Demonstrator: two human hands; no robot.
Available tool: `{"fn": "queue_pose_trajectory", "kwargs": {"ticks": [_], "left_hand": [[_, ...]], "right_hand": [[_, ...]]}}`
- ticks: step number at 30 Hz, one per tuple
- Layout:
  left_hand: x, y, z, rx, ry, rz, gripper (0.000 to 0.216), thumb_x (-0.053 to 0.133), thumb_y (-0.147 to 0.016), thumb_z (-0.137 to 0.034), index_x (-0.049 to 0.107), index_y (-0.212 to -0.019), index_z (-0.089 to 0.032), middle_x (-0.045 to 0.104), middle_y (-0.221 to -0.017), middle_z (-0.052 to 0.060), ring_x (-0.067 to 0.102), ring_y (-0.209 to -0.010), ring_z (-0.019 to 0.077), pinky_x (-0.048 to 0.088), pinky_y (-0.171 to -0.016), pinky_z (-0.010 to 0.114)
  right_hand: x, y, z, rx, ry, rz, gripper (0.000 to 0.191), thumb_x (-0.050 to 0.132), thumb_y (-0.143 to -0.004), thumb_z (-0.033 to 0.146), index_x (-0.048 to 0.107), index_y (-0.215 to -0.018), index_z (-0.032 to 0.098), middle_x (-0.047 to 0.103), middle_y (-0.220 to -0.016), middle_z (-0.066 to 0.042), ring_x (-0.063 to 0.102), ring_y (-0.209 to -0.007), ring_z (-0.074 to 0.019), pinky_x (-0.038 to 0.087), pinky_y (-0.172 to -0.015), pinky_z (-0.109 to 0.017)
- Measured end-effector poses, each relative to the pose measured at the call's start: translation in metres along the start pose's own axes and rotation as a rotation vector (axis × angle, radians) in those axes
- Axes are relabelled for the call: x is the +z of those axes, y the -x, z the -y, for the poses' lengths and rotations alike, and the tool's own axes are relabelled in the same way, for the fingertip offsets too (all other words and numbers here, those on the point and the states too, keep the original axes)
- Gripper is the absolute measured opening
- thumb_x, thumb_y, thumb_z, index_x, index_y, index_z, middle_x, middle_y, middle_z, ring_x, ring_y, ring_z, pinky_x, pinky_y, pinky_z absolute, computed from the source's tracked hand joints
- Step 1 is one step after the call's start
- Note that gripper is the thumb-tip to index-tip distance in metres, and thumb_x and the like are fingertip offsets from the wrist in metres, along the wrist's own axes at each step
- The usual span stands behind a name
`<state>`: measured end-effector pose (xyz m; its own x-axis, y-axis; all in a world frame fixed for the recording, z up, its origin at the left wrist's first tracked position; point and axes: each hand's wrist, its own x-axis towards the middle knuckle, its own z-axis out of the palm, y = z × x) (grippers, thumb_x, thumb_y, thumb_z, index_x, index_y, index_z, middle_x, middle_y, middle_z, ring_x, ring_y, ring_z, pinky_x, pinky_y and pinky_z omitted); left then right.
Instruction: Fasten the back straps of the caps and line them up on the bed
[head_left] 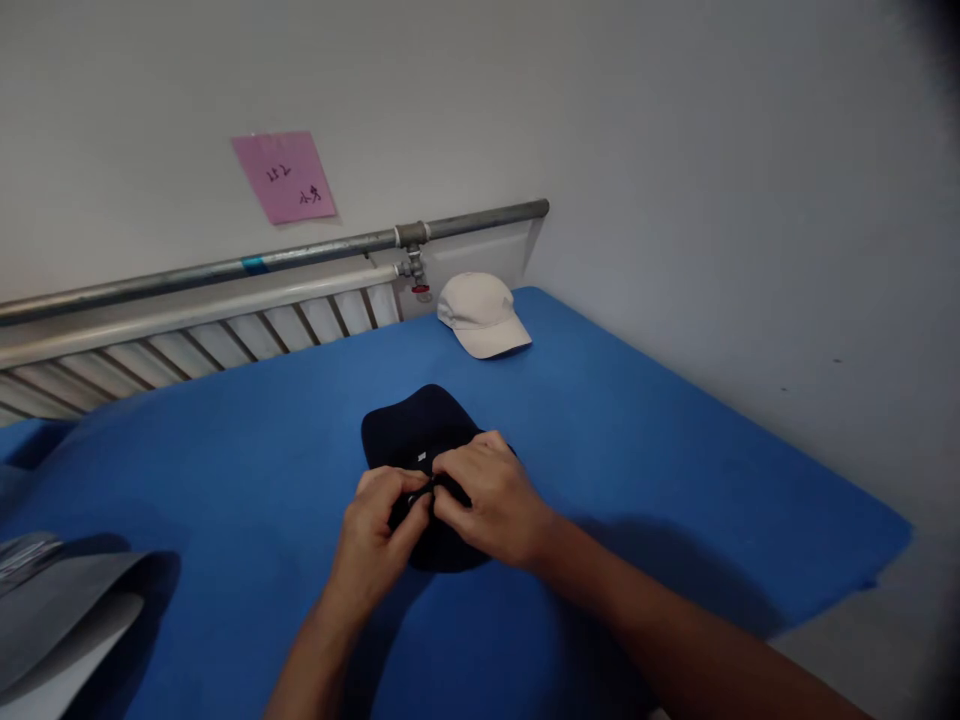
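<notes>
Dark cap [420, 432] pinched between both hands' fingertips [429, 497]

The near cap [420, 425] lies mid-table [675, 450], with the left hand [375, 535] and right hand [491, 500] side by side gripping its near part. The far cap [480, 312] sits behind it, slightly right, at the table's far edge. A radiator [187, 350] runs along the far left, with a pipe [225, 268] above it and a note [285, 176] higher on the wall. Sheets [60, 600] lie near left.

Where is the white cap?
In the head view, the white cap sits at the blue table's far corner, right beside the pipe valve, beyond the dark cap.
</notes>
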<state>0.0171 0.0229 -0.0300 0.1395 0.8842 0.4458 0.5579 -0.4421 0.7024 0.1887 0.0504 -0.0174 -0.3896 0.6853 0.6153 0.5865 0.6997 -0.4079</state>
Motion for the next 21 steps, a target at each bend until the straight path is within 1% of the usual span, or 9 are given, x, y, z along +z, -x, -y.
{"fn": "queue_pose_trajectory", "kwargs": {"ticks": [3, 6, 10, 12, 13, 15, 18, 19, 21], "left_hand": [[0.002, 0.000, 0.000, 0.018, -0.022, 0.014, 0.007, 0.060, -0.083, -0.021, 0.065, -0.086, -0.023, 0.070, -0.091, 0.003, 0.061, -0.095, 0.0202, 0.049, -0.083, 0.036], [-0.001, -0.001, -0.002, -0.083, 0.047, 0.040, 0.007, 0.059, -0.084, -0.024, 0.065, -0.087, -0.023, 0.069, -0.093, 0.003, 0.061, -0.095, 0.0206, 0.048, -0.084, 0.037], [-0.014, -0.004, -0.003, -0.243, 0.123, 0.192, 0.017, 0.059, -0.083, -0.029, 0.066, -0.099, -0.025, 0.068, -0.101, 0.003, 0.060, -0.098, 0.0219, 0.045, -0.087, 0.039], [-0.021, -0.005, -0.002, -0.301, 0.160, 0.270, 0.025, 0.059, -0.083, -0.029, 0.065, -0.106, -0.027, 0.067, -0.103, 0.002, 0.059, -0.096, 0.0215, 0.044, -0.086, 0.037], [-0.023, -0.006, -0.001, -0.326, 0.190, 0.289, 0.025, 0.058, -0.083, -0.029, 0.065, -0.106, -0.026, 0.067, -0.100, 0.002, 0.060, -0.093, 0.0208, 0.045, -0.083, 0.036], [-0.025, -0.006, 0.002, -0.370, 0.263, 0.296, 0.020, 0.055, -0.085, -0.029, 0.066, -0.102, -0.025, 0.067, -0.093, 0.001, 0.060, -0.087, 0.0189, 0.045, -0.079, 0.032], [-0.022, -0.006, 0.005, -0.415, 0.350, 0.250, 0.017, 0.057, -0.085, -0.030, 0.067, -0.096, -0.023, 0.067, -0.089, 0.001, 0.059, -0.085, 0.0176, 0.045, -0.076, 0.030], [-0.021, -0.006, 0.006, -0.423, 0.375, 0.238, 0.017, 0.058, -0.084, -0.030, 0.067, -0.096, -0.023, 0.067, -0.090, 0.001, 0.059, -0.085, 0.0175, 0.044, -0.077, 0.030], [-0.020, -0.006, 0.006, -0.440, 0.415, 0.231, 0.018, 0.059, -0.082, -0.029, 0.068, -0.097, -0.022, 0.067, -0.090, 0.002, 0.059, -0.085, 0.0173, 0.044, -0.077, 0.030]], "right_hand": [[0.003, 0.001, -0.001, 0.017, 0.017, 0.034, 0.010, 0.051, -0.074, 0.010, 0.058, -0.077, 0.017, 0.064, -0.067, -0.001, 0.057, -0.065, -0.0153, 0.037, -0.077, -0.033], [0.002, 0.000, -0.005, 0.079, -0.047, 0.041, 0.016, 0.048, -0.075, 0.006, 0.057, -0.080, 0.018, 0.064, -0.069, 0.000, 0.056, -0.067, -0.0143, 0.039, -0.077, -0.031], [0.000, -0.001, -0.012, 0.256, -0.203, 0.047, 0.015, 0.050, -0.078, 0.008, 0.058, -0.081, 0.021, 0.064, -0.071, 0.002, 0.055, -0.070, -0.0135, 0.041, -0.072, -0.027], [-0.001, -0.002, -0.014, 0.325, -0.253, 0.049, 0.016, 0.049, -0.079, 0.007, 0.058, -0.080, 0.021, 0.063, -0.069, 0.003, 0.054, -0.065, -0.0120, 0.041, -0.071, -0.026], [-0.001, -0.002, -0.015, 0.332, -0.266, 0.043, 0.017, 0.048, -0.079, 0.007, 0.058, -0.080, 0.021, 0.063, -0.069, 0.004, 0.055, -0.064, -0.0113, 0.042, -0.072, -0.027], [-0.001, -0.002, -0.014, 0.250, -0.276, 0.025, 0.019, 0.048, -0.078, 0.006, 0.059, -0.082, 0.020, 0.065, -0.075, 0.003, 0.058, -0.069, -0.0117, 0.042, -0.076, -0.030], [-0.003, -0.001, -0.010, -0.005, -0.241, -0.002, 0.018, 0.054, -0.079, 0.010, 0.063, -0.091, 0.020, 0.068, -0.096, -0.003, 0.061, -0.089, -0.0164, 0.041, -0.084, -0.035], [-0.003, -0.001, -0.009, -0.070, -0.219, 0.001, 0.018, 0.056, -0.079, 0.012, 0.063, -0.093, 0.020, 0.068, -0.100, -0.005, 0.060, -0.093, -0.0177, 0.041, -0.085, -0.036], [-0.003, 0.000, -0.007, -0.140, -0.170, 0.013, 0.015, 0.057, -0.080, 0.014, 0.064, -0.092, 0.019, 0.067, -0.101, -0.006, 0.060, -0.093, -0.0187, 0.041, -0.085, -0.037]]}}
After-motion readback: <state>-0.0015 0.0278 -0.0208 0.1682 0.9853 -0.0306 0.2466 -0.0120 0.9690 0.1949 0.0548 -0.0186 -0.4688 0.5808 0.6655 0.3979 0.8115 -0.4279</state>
